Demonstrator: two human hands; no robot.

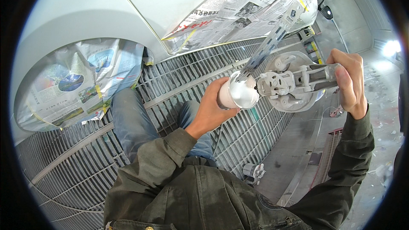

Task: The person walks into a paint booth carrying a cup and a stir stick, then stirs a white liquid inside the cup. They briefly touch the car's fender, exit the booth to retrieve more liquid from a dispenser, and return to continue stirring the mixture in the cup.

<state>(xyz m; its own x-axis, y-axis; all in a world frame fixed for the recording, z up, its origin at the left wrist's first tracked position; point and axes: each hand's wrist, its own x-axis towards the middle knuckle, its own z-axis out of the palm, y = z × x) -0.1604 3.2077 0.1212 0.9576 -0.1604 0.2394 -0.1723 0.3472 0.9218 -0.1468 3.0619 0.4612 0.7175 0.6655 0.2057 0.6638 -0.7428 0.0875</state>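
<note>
My left hand [208, 113] is wrapped round a white cup [226, 93], tilted toward the right, with white liquid [245, 95] inside. A long flat measuring stick [272, 40] leans out of the cup toward the upper right. My right hand [351, 81] grips the handle of a round tin with a grey, paint-crusted pouring lid [279, 85]. The lid's spout side meets the cup's right rim. Whether any liquid runs from it, I cannot tell.
A pale car body panel [85, 8] stands ahead, with newspaper [243, 15] taped on it and more masking paper [72, 85] over the wheel arch. Metal floor grating [81, 162] lies under my legs [132, 119]. A small canister [253, 171] stands near my right side.
</note>
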